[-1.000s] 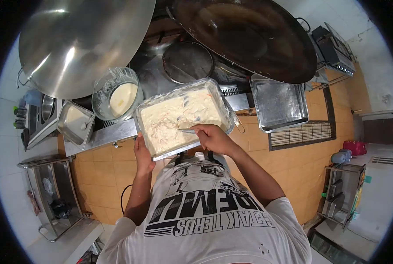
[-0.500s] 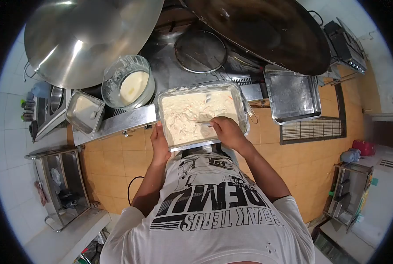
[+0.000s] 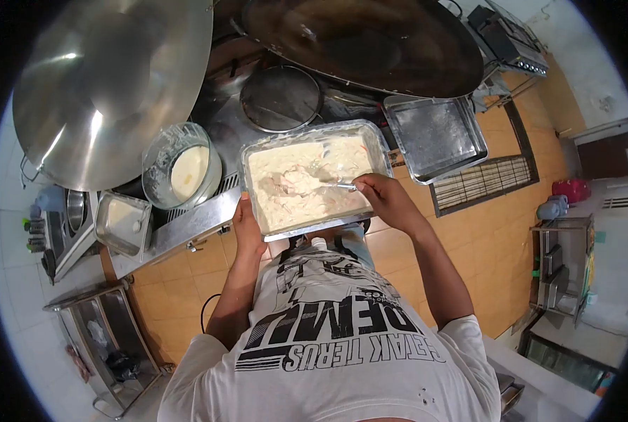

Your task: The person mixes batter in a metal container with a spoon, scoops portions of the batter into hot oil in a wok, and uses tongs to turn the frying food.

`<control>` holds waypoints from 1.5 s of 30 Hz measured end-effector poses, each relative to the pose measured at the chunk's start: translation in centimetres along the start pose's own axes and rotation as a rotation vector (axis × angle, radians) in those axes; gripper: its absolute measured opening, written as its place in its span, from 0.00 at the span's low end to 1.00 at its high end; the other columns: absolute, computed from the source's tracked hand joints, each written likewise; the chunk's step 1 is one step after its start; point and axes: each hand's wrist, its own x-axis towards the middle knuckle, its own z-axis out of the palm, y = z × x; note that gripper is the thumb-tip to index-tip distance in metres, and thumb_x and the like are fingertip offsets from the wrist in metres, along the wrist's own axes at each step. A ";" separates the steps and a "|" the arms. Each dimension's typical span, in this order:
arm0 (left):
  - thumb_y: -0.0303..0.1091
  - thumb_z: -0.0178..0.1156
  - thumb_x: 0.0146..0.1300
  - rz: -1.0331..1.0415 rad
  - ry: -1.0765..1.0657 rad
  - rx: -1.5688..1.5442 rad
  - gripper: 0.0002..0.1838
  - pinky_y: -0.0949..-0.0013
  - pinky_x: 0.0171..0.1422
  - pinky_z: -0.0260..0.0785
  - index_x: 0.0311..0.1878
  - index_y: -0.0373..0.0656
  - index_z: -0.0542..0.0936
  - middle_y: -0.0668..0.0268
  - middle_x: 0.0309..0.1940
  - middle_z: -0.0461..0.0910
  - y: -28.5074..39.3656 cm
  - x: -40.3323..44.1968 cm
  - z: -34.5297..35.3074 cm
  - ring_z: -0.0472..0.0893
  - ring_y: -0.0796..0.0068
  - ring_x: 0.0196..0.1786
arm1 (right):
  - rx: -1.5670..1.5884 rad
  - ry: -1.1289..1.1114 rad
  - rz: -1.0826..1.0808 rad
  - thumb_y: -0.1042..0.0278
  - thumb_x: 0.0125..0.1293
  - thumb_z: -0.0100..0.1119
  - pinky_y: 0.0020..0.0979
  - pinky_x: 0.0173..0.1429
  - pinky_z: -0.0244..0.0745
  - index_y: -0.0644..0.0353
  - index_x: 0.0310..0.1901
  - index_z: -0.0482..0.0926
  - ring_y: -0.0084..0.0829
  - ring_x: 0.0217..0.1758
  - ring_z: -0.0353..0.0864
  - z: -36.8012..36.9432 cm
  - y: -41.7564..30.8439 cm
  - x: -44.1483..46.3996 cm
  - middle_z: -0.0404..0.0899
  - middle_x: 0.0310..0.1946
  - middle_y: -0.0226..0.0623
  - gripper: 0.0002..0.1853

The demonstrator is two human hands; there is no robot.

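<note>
Head view: hands [image 3: 248, 226] [image 3: 392, 205] at tray's [image 3: 314, 228] sides

mixture [image 3: 286, 181] lies in the tray [image 3: 314, 231], right of the bowl [image 3: 156, 167].

Soft, fairly even light falls around the right grip [image 3: 392, 202], and the pale mixture [image 3: 286, 158] beside it shows readable texture. Above and left of the grip, a steel wok [image 3: 117, 77] throws white glare streaks; directly beyond, a dark wok [image 3: 370, 42] looks dim. Farthest from the grip, fisheye distortion bends the tiled wall [image 3: 18, 260] into black corners.
</note>
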 end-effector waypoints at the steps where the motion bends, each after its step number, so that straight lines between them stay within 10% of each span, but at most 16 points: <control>1: 0.44 0.45 0.71 -0.005 -0.011 0.013 0.19 0.71 0.49 0.72 0.51 0.36 0.72 0.63 0.46 0.77 0.0 0.2 -0.1 0.78 0.74 0.45 | -0.044 0.025 -0.037 0.67 0.66 0.52 0.32 0.33 0.68 0.66 0.40 0.77 0.34 0.26 0.74 -0.4 0.2 0.0 0.77 0.28 0.46 0.10; 40: 0.39 0.46 0.71 0.208 0.153 0.172 0.11 0.80 0.37 0.64 0.38 0.41 0.70 0.73 0.30 0.73 -2.0 1.0 2.2 0.68 0.88 0.32 | -0.068 -0.175 0.061 0.67 0.66 0.51 0.30 0.35 0.69 0.65 0.41 0.77 0.35 0.29 0.77 -6.5 3.1 4.3 0.79 0.31 0.47 0.10; 45: 0.39 0.47 0.71 0.218 0.167 0.190 0.11 0.80 0.35 0.63 0.37 0.41 0.70 0.74 0.28 0.72 -2.6 1.4 2.4 0.67 0.88 0.30 | -0.406 0.116 -0.210 0.70 0.63 0.52 0.36 0.34 0.74 0.63 0.40 0.77 0.43 0.32 0.79 -6.2 4.7 4.5 0.79 0.32 0.46 0.08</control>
